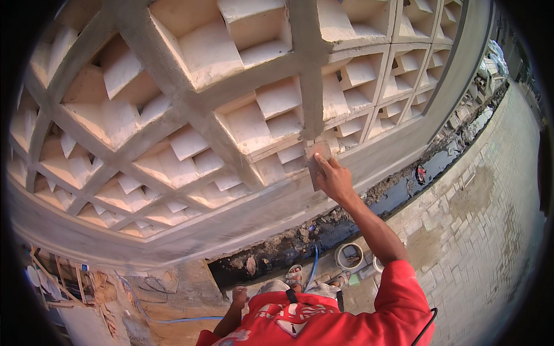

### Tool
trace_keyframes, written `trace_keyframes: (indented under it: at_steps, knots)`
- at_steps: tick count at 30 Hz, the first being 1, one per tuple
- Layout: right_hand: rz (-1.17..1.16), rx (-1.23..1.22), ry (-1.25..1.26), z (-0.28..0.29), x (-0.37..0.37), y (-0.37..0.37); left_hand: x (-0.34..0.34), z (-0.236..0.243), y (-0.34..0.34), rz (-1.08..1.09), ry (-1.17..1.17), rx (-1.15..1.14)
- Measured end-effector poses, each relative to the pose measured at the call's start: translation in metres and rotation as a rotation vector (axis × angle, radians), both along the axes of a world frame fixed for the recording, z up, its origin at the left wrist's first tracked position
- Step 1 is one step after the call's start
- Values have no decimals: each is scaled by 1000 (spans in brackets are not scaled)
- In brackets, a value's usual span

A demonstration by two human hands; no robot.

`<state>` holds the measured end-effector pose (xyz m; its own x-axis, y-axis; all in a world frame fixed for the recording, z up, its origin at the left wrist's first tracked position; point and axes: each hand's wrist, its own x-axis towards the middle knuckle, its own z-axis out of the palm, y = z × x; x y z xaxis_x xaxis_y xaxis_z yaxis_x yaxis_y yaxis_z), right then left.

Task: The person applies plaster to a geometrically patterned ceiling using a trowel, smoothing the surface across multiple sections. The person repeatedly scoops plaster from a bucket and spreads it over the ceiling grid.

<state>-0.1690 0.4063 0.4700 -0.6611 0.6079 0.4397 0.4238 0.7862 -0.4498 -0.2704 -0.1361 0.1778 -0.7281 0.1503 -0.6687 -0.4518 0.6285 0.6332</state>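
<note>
My right hand [333,179] grips a flat rectangular trowel [316,151], whose upper end lies at the foot of a grey mortar joint [311,109] in a wall of pale decorative blocks [259,121]. The blocks have square recesses with angled inner faces, framed by grey joints. My left hand [239,294] is low by my waist, away from the wall, with its fingers curled; whether they hold anything is too small to make out.
Below the plain lower band [173,245] runs a ditch [346,228] with dark water and rubble. A bucket [348,256] and blue hose [314,268] lie by my sandalled feet [294,275]. Pavers [485,230] extend right; wooden pieces [60,277] stand lower left.
</note>
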Motion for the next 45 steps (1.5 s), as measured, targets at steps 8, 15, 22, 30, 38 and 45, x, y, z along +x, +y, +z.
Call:
trace_keyframes:
  at_steps: [8, 15, 22, 30, 38, 45]
  knots:
    - [-1, 189, 330, 123, 6, 4, -2, 29, 20, -21, -59, -117]
    - [-60, 173, 241, 59, -19, 7, 3, 24, 37, -45, -64, -59]
    - [-19, 151, 206, 79, 14, 0, 3, -3, 14, -70, -40, -79]
    - [-86, 274, 210, 128, -18, 4, 11, -8, 1, 25, -22, -66]
    - [8, 17, 17, 30, 13, -6, 8, -30, -5, -47, -1, 9]
    - [465, -822, 580, 101, 58, 41, 7, -5, 1, 41, -24, -50]
